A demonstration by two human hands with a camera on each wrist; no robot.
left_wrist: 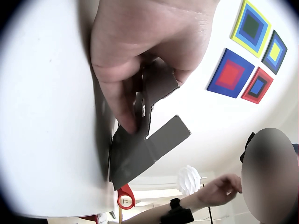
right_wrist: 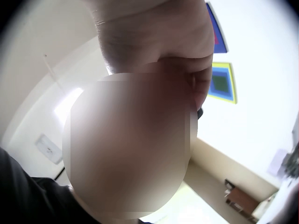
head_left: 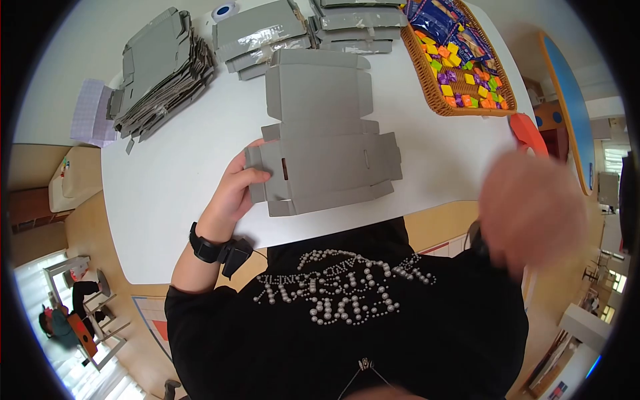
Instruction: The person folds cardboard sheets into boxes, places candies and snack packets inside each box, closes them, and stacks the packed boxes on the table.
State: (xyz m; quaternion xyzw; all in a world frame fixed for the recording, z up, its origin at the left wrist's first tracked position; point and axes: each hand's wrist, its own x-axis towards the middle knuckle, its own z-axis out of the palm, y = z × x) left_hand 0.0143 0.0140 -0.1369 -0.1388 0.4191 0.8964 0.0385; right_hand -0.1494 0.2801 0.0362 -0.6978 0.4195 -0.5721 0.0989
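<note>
An unfolded grey cardboard box point(head_left: 323, 167) with flaps and slots lies at the table's front edge. My left hand point(head_left: 235, 185) grips its left side flap, thumb on top and fingers underneath. In the left wrist view, the left hand point(left_wrist: 149, 39) pinches the bent cardboard point(left_wrist: 133, 161) beside the white tabletop. Raised off the table on the right, my right hand point(head_left: 533, 210) is blurred in the head view. The left wrist view shows that right hand point(left_wrist: 217, 189) up by the head, its fingers loosely bent and holding nothing visible.
Stacks of flattened grey boxes point(head_left: 157, 67) stand on the white table point(head_left: 167, 220) at the back left, with more grey boxes point(head_left: 260, 33) at the back. A wicker basket point(head_left: 437, 100) of colourful wrapped pieces sits back right, near a red object point(head_left: 529, 133). A tape roll point(head_left: 225, 11) lies behind.
</note>
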